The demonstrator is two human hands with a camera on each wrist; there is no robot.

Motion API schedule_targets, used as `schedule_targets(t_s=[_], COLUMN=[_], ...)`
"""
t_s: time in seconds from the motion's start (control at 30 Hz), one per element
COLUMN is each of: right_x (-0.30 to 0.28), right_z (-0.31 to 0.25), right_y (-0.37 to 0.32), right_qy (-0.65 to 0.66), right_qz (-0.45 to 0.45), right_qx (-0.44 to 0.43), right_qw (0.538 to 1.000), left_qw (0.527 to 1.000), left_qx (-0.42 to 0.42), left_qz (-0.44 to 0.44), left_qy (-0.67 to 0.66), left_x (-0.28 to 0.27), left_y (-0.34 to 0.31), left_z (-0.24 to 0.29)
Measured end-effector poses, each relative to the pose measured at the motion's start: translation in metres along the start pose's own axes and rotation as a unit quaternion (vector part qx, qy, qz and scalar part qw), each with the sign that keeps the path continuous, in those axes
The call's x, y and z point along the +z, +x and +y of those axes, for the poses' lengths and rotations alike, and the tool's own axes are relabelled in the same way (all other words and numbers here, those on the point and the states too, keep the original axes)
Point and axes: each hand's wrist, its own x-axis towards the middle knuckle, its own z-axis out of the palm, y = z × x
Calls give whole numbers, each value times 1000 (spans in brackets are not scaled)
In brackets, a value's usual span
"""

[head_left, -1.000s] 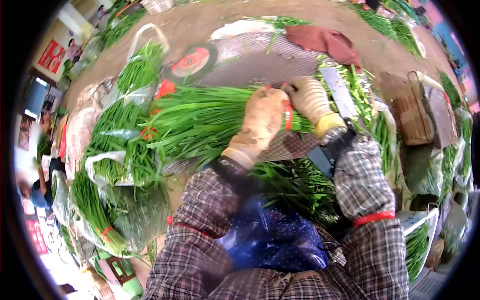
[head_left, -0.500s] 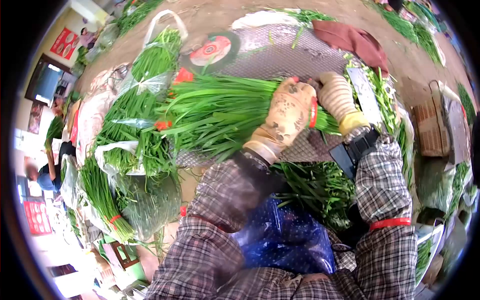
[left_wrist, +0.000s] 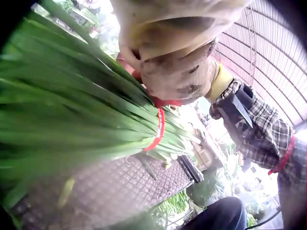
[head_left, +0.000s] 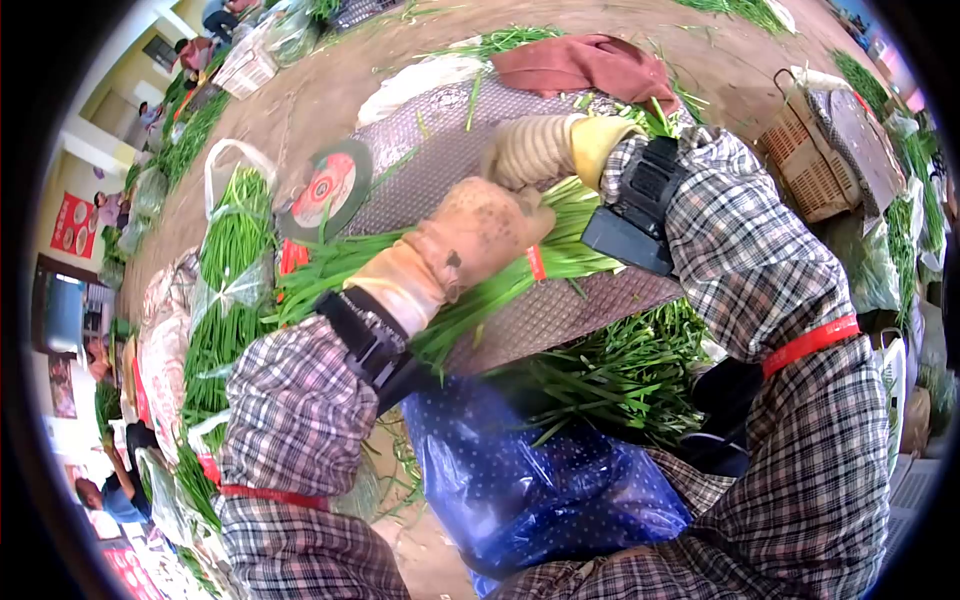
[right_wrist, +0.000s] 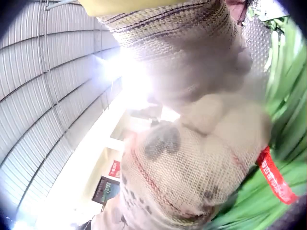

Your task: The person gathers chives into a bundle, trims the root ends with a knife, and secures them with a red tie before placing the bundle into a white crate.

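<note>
A bunch of long green leaves with pale stems lies slanted on the mat, wrapped by a red band. My gloved left hand grips it just beside the band. Against the left hand, on its far side, is my right hand in a striped glove; its fingertips are hidden. In the left wrist view the band circles the stems. The right wrist view has the right hand above the stained left glove, with the band coming out beside it.
A tape roll lies on the patterned mat, a brown cloth at its far edge. Bagged greens stand left, a basket right. Loose leaves and blue plastic are near my lap.
My right hand has left the stem end and crossed toward the far side of my left hand. The bunch has turned slantwise, its stems pointing away and right. The head view has shifted.
</note>
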Motion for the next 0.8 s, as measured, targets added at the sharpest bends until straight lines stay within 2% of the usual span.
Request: schedule_targets(t_s=[0.03,0.07,0.17,0.23,0.27,0.3,0.33,0.37,0.4,0.43,0.5,0.53,0.6,0.63,0.7,0.77,0.8], right_x=[-4,-5,-2,6,15,20,25,29,35,39,45,47,53,59,92,127,150], right_z=[0,-2,-4,-6,11,14,16,7,8,8,0,-10,-36,-52,-77,-99,-109], right_y=[-4,-7,-17,-26,-17,-20,-24,-38,-49,-58,-93,-106,-134,-148,-164,-169,-167], right_qy=[30,62,158,187,122,54,-14,-82,-118,-154,-99,-105,-67,-95,-93,5,55], right_qz=[-19,-40,-102,-105,-11,69,150,219,228,204,228,236,427,480,620,546,513], right_qx=[-14,-26,-72,-85,-139,-139,-127,-63,-66,-19,28,30,118,161,143,94,16], right_qw=[999,997,980,973,983,986,980,970,964,967,968,966,894,857,765,833,856], left_qw=[999,997,996,980,992,999,999,994,983,984,961,964,974,982,986,993,991], left_qx=[-11,-46,-58,-116,-72,-27,-18,-82,-143,-132,-219,-234,-202,-177,-154,-94,-123], left_qz=[15,-55,-56,-147,-86,-26,-13,20,53,63,91,54,58,56,42,69,47], left_qy=[-34,-23,-42,-63,-50,-38,-29,-66,-105,-99,-145,-116,-79,-44,-43,19,7], left_x=[-2,-3,-5,-5,3,9,8,6,3,1,-8,-20,-48,-64,-100,-116,-126], left_y=[-1,1,4,10,6,2,0,-2,0,3,10,20,50,64,79,84,77], left_z=[2,4,10,12,9,6,8,12,11,7,4,3,0,0,11,19,25])
